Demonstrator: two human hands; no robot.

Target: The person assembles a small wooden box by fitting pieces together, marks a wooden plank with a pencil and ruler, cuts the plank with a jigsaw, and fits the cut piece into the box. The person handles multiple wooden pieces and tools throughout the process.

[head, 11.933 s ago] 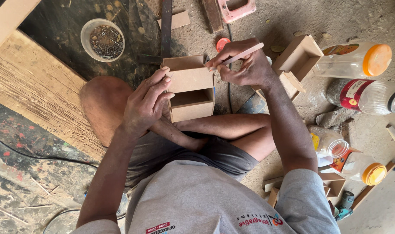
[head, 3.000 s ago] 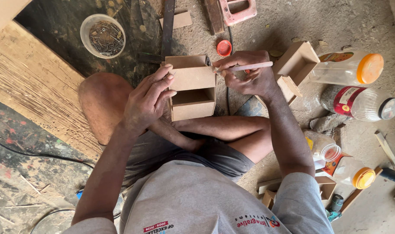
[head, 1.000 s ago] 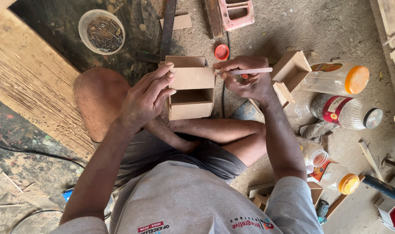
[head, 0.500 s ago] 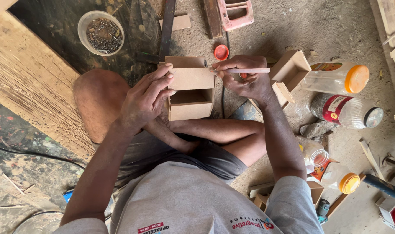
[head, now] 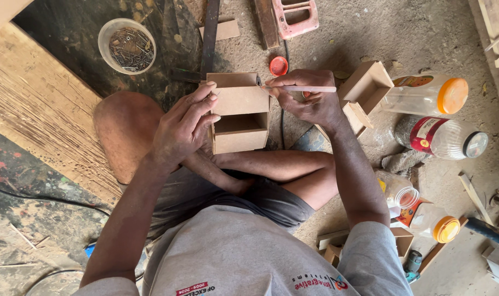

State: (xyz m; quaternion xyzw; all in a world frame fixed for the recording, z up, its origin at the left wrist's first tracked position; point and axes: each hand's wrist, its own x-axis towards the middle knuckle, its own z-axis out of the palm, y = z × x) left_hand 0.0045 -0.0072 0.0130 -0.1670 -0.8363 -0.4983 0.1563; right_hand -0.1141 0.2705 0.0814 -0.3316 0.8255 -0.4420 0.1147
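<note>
Since half a second ago little has moved: the right hand keeps its fingers closed on a thin stick, tip at the top edge of the small wooden box, which the left hand grips over the person's crossed legs above the floor. The stick could slip off that narrow edge, or the box tilt if the grip loosens. Counted: one held box, one open box beside it, three orange-capped jars, one tub of nails.
</note>
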